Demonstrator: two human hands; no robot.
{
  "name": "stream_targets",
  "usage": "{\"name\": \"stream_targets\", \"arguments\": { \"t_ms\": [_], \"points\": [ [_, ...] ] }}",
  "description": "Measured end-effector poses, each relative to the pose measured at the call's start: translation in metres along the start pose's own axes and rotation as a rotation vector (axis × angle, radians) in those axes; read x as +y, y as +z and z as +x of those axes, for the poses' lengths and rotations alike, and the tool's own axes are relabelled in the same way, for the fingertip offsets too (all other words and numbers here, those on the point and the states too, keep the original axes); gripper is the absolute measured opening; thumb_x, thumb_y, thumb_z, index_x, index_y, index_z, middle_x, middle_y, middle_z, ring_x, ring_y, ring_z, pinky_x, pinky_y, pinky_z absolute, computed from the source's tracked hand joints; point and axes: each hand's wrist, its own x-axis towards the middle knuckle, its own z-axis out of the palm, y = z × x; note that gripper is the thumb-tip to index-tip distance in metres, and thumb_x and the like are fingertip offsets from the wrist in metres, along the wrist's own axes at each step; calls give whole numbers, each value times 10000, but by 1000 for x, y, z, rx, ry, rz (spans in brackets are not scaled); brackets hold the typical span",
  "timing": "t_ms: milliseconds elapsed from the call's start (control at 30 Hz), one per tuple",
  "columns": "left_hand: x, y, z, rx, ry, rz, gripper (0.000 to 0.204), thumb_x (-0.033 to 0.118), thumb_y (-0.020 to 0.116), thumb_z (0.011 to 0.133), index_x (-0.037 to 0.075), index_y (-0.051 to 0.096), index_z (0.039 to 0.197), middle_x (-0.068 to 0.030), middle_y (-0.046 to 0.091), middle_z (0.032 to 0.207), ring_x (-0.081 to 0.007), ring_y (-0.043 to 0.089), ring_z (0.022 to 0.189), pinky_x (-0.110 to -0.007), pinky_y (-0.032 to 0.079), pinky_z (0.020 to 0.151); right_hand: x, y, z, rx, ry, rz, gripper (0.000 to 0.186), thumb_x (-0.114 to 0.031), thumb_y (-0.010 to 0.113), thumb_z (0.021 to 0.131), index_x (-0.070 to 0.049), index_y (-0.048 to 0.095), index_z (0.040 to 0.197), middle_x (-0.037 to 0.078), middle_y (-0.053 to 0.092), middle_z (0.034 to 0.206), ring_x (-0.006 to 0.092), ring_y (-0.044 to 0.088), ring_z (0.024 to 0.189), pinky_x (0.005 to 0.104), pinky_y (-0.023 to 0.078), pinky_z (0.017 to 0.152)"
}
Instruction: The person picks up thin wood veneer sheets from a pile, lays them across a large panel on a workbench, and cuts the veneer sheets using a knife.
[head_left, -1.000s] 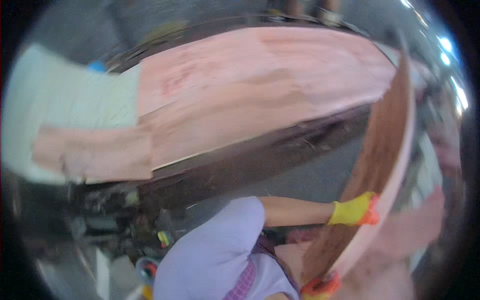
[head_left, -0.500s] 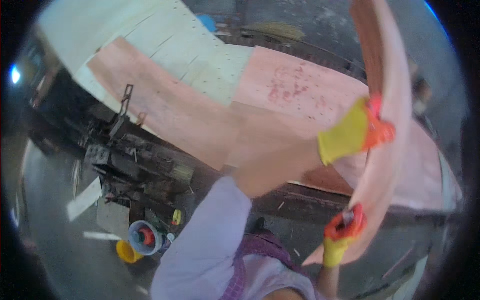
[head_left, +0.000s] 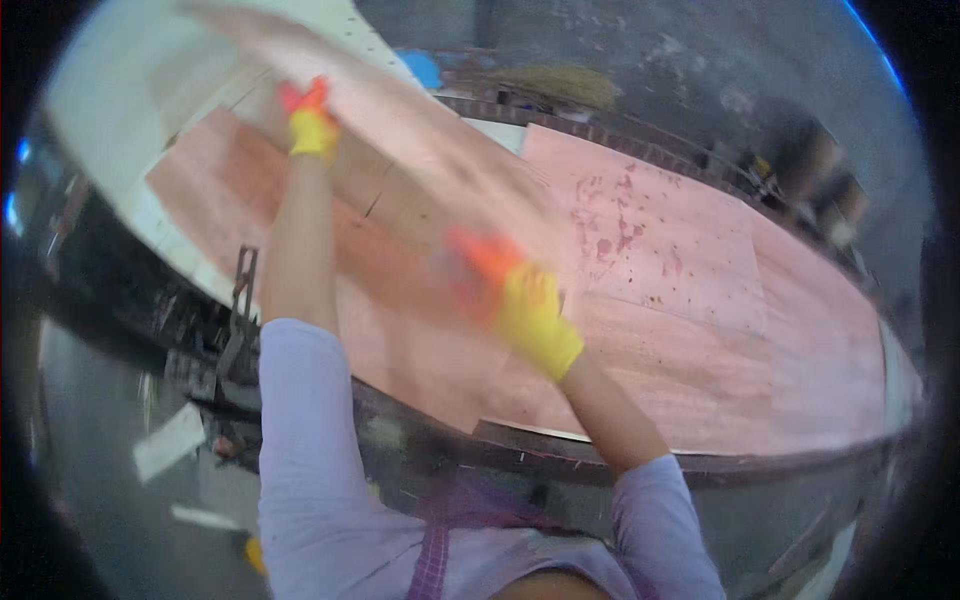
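Both my hands wear yellow gloves with orange-red fingers. A long, thin pinkish wood veneer sheet (head_left: 430, 140), blurred by motion, hangs tilted over the left half of the work surface. My left hand (head_left: 312, 118) is closed on its near edge toward the far left end. Closer to its right end, my right hand (head_left: 515, 300) grips the same sheet, its fingertips smeared. Beneath lies another veneer strip (head_left: 205, 170) on a pale, dark-specked sheet (head_left: 110, 125). To the right, a flat veneer piece (head_left: 690, 240) carries red marks and dark specks.
A dark metal bracket (head_left: 238, 320) stands up at the near left edge of the surface. Past the far edge are a blue object (head_left: 420, 68) and a straw-coloured bundle (head_left: 560, 85). A white scrap (head_left: 170, 442) lies on the floor at lower left.
Both hands have carried the veneer sheet from the right side across to the left, turning it from nearly upright in view to slanting over the surface.
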Motion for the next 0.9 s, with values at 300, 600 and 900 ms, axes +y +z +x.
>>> {"name": "stream_targets", "arguments": {
  "t_ms": [300,600,900],
  "points": [
    [-193,-41,-108,157,-879,-572,1090,210,754,661,203,-53,1394,-86,263,1391,-259,326,1218,-541,315,937,53,112,-352,-203,1493,226,319,-316,578,801,-64,562,997,94,633,751,195,598,614,337,478,589],
    [-139,-39,-119,451,-1107,-826,570,197,720,704,157,426,1190,-23,555,1007,-200,528,903,-444,453,779,9,74,-487,15,2173,333,184,-240,545,831,-75,517,755,66,544,588,171,481,403,318,392,365],
    [-122,22,-138,-138,-1256,-847,231,226,705,719,168,587,910,28,572,738,-80,520,660,-200,435,521,6,76,-436,240,1982,503,168,-242,560,847,-122,567,964,28,581,705,112,494,463,262,402,375]
  ]
}}
